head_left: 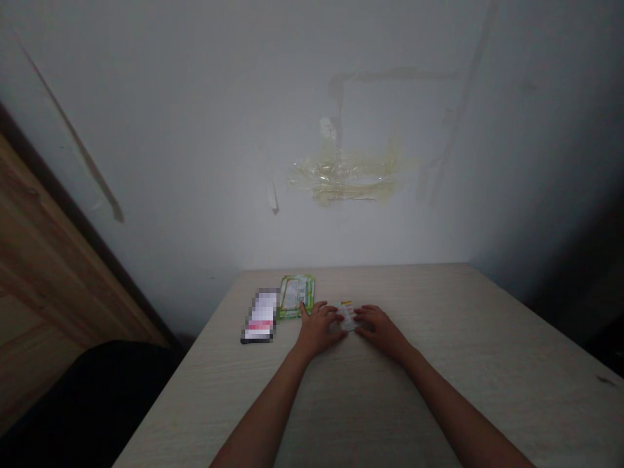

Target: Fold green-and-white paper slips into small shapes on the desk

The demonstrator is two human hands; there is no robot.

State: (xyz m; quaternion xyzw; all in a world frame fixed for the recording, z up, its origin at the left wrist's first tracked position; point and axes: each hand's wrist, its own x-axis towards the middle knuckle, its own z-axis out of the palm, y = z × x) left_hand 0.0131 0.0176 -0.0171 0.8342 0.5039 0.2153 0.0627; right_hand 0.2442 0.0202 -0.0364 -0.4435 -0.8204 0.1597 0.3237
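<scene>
Both my hands rest on a pale wooden table (439, 364), near its far edge. Between them lies a small clear packet (347, 316) with a yellow mark at its top. My left hand (319, 327) has its fingers curled onto the packet's left side, thumb sticking out toward a green packet. My right hand (377, 328) grips the packet's right side with bent fingers. The packet lies flat on the table top.
A green and white packet (295, 296) lies just left of my left hand. Further left sits a dark flat object (260, 316) that is blurred out. A white wall with old tape marks (341, 179) stands behind the table. A wooden panel (43, 273) is at left.
</scene>
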